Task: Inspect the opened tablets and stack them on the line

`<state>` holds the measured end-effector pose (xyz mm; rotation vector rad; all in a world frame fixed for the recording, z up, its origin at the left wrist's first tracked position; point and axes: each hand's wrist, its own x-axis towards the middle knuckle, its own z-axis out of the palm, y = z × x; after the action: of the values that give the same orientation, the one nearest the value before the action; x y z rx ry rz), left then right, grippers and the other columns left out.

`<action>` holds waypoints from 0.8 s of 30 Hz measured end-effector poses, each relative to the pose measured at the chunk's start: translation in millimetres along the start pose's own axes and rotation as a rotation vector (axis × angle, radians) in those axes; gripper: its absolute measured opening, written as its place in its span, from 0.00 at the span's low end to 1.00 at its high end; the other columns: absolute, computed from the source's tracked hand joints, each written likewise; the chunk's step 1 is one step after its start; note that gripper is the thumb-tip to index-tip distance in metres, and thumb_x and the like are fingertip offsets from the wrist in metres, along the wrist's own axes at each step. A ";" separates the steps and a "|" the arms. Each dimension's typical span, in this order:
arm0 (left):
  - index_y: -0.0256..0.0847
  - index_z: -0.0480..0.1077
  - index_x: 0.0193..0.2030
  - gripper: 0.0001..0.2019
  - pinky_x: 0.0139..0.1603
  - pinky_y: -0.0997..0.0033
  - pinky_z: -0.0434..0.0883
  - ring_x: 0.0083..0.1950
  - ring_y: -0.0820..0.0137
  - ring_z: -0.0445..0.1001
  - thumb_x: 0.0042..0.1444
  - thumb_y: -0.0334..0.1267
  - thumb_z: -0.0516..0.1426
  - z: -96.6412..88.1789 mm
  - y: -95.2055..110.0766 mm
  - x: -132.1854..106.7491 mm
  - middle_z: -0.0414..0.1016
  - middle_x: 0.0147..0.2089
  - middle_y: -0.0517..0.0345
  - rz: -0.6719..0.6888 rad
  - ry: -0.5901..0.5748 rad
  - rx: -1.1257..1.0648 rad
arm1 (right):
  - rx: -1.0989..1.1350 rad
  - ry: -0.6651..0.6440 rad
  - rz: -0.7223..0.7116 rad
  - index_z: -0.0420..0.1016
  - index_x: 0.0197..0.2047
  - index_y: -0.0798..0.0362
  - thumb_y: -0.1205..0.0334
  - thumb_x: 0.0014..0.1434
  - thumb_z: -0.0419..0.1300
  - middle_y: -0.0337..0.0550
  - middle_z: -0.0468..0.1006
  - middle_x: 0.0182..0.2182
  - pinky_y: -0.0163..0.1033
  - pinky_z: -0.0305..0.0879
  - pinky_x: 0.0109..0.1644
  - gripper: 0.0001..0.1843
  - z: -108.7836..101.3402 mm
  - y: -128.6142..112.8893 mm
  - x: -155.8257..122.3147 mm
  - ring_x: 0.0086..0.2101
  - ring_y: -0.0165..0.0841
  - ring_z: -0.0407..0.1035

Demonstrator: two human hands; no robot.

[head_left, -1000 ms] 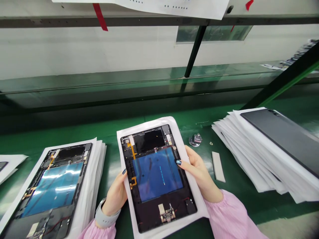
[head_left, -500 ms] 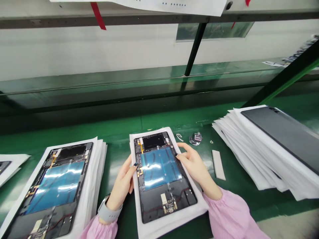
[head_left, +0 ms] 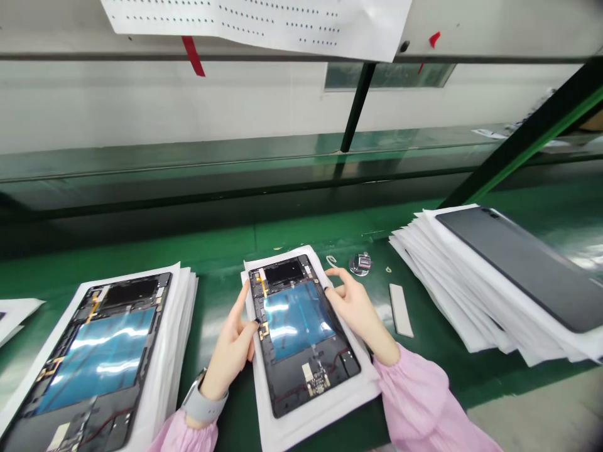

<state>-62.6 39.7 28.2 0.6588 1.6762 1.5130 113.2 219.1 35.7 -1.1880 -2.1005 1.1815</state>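
Observation:
An opened tablet lies in front of me on white foam-like sheets, its blue-filmed battery and circuit parts facing up. My left hand grips its left edge, thumb on the rim and index finger stretched along the side; the other fingers are partly hidden. On the opposite edge my right hand holds the tablet with the thumb on the rim and the index finger bent near the upper corner. Just beyond the right hand are a chrome tally counter and a pale flat bar.
To the left, another opened tablet tops a stack of white sheets. A tablet with a dark grey back rests on a fanned sheet stack at right. A green post slants behind it. Printed paper hangs overhead.
The view has tilted up slightly and shifted right. My left index finger now extends along the tablet's edge. The right hand has shifted slightly at the rim, and the tablet stays between both hands.

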 end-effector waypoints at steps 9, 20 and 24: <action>0.32 0.55 0.69 0.40 0.16 0.79 0.51 0.16 0.76 0.50 0.53 0.48 0.59 -8.7 -8.5 12.1 0.55 0.14 0.76 0.018 0.105 0.009 | -0.580 0.283 0.159 0.67 0.65 0.53 0.62 0.60 0.54 0.38 0.72 0.20 0.38 0.51 0.29 0.29 -44.8 12.6 18.3 0.27 0.41 0.68; 0.36 0.53 0.65 0.40 0.17 0.78 0.56 0.17 0.76 0.56 0.51 0.52 0.61 -5.9 -13.5 13.7 0.63 0.19 0.73 -0.010 0.048 -0.027 | -0.313 0.297 0.156 0.74 0.55 0.45 0.53 0.58 0.56 0.35 0.77 0.22 0.37 0.59 0.30 0.22 -40.3 45.5 33.4 0.26 0.38 0.71; 0.40 0.53 0.66 0.39 0.17 0.78 0.55 0.16 0.76 0.54 0.52 0.54 0.61 -6.1 -15.1 12.7 0.61 0.18 0.74 0.017 0.028 -0.032 | -0.186 0.326 0.046 0.70 0.62 0.50 0.52 0.59 0.55 0.31 0.69 0.16 0.36 0.60 0.28 0.28 -45.0 37.7 29.0 0.21 0.34 0.66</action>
<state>-73.0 43.9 10.9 0.6386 1.6678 1.5643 147.4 274.2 27.0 -1.4122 -1.9728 0.7601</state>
